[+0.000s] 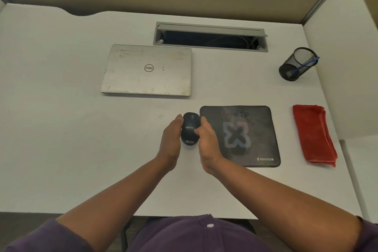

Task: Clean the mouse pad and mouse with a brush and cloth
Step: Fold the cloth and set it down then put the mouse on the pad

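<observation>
A dark mouse (189,129) sits on the white desk just left of the black mouse pad (255,135), which carries an X logo and a scatter of dark crumbs near its far edge. My left hand (170,141) cups the mouse's left side. My right hand (206,141) grips its right side, thumb on top. A folded red cloth (314,135) lies to the right of the pad. A blue-handled brush (304,65) pokes out of the black mesh cup (296,64) at the far right.
A closed silver laptop (147,70) lies at the middle back. Behind it is an open cable tray slot (210,37) in the desk (61,108). A partition wall rises along the right side and the back.
</observation>
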`<state>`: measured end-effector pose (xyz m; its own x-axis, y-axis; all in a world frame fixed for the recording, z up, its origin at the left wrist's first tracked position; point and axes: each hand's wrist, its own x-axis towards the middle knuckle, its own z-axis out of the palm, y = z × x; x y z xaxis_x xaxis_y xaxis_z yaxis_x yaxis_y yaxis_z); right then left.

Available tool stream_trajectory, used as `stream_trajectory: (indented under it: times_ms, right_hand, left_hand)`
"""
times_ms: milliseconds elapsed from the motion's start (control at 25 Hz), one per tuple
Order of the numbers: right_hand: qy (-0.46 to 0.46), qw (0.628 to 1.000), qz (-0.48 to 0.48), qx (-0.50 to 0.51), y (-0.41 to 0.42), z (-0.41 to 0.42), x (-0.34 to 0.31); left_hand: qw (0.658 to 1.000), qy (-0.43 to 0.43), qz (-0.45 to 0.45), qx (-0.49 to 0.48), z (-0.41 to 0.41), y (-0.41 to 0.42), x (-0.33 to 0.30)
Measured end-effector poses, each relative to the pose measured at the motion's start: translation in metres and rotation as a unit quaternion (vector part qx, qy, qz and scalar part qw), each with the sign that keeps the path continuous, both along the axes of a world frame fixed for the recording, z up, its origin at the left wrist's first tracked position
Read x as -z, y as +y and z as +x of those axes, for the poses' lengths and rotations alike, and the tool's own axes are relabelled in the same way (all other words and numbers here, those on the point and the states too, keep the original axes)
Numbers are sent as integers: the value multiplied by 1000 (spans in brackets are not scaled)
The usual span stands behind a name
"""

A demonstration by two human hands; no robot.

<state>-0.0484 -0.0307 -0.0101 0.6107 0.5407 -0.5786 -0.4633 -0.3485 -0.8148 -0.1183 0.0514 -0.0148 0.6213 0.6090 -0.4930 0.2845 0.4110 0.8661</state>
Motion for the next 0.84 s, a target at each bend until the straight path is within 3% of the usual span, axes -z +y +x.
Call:
stream_trajectory:
  times_ms: [320, 840]
  right_hand:
    - [11, 1000, 0, 16, -80, 79, -5]
    - [4, 998, -23, -53, -125, 128, 20]
  left_hand:
    - [998, -45, -41, 9, 75, -79, -8]
    - [999, -3, -41, -31, 115, -133, 0]
